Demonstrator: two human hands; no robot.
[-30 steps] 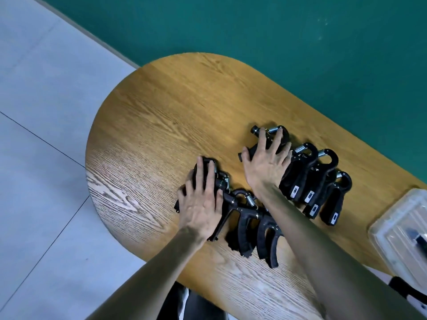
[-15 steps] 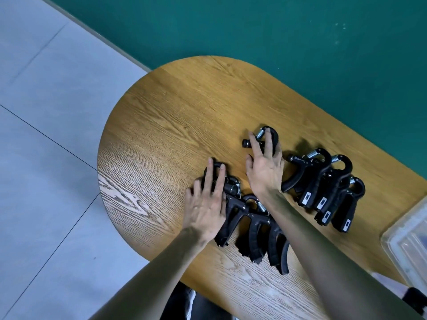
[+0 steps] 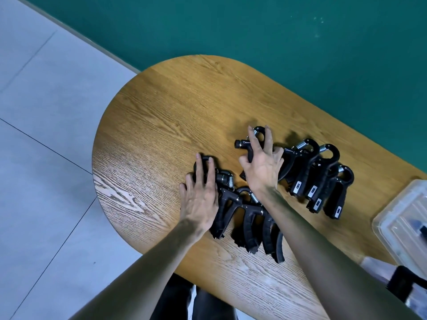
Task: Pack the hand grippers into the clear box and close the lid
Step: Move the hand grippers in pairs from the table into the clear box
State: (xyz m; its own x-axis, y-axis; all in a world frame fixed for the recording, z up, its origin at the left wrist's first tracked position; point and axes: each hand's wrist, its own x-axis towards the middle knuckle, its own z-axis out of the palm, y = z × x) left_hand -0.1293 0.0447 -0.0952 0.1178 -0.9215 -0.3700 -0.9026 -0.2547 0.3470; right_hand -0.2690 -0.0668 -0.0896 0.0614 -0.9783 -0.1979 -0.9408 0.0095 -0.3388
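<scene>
My left hand (image 3: 200, 199) lies palm-down on the rounded, yellow-brown wooden surface (image 3: 161, 125), its fingers (image 3: 199, 168) spread flat and open over the curved top of a black plastic hand gripper (image 3: 204, 159) at the left end of a near row; nothing is clasped in them, they only press on it. Just to the right of that hand, running under my right forearm, the rest of that near row of black hand grippers with steel springs (image 3: 249, 218) lies overlapped, handles pointing back toward me. My right hand (image 3: 262, 167) is farther out, its fingers (image 3: 254, 140) curled around another black hand gripper with a silver coil spring (image 3: 248, 144), thumb on the left side of the handle and the other fingers draped over its loop; the grip is closing on it, though I cannot tell whether it has left the wood. Touching the right side of that hand sits a second cluster of black hand grippers with small white labels on their handles (image 3: 316, 181), packed side by side. Well to the right of both hands, at the edge of view, is the clear plastic box (image 3: 399, 218), with something dark showing through it; I cannot tell how its lid sits.
</scene>
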